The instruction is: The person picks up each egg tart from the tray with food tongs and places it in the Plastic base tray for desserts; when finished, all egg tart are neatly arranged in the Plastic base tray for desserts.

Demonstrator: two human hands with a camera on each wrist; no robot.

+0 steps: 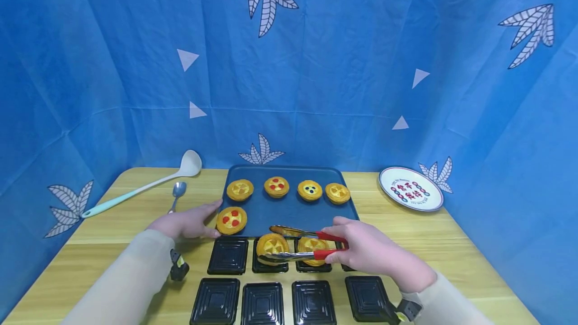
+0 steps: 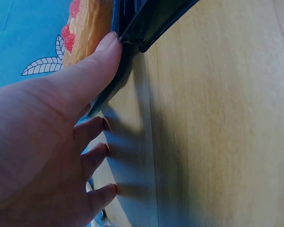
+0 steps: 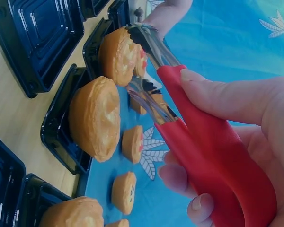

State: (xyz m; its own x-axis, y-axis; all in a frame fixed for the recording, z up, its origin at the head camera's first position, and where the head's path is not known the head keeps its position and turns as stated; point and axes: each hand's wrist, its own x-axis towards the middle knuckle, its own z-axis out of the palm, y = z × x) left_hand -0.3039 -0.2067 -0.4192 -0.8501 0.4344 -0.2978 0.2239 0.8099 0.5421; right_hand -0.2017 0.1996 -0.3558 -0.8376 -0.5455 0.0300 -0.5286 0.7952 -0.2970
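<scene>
left hand (image 1: 187, 221) spread, right hand (image 1: 368, 246) curled

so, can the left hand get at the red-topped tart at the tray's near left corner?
Probably yes. The left hand rests at the edge of the blue tray, right beside that red-topped tart, holds no tool, and nothing visible stands between.

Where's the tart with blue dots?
In the head view, the blue-dotted tart sits between a red-dotted tart and the rightmost tart on the blue tray.
</scene>
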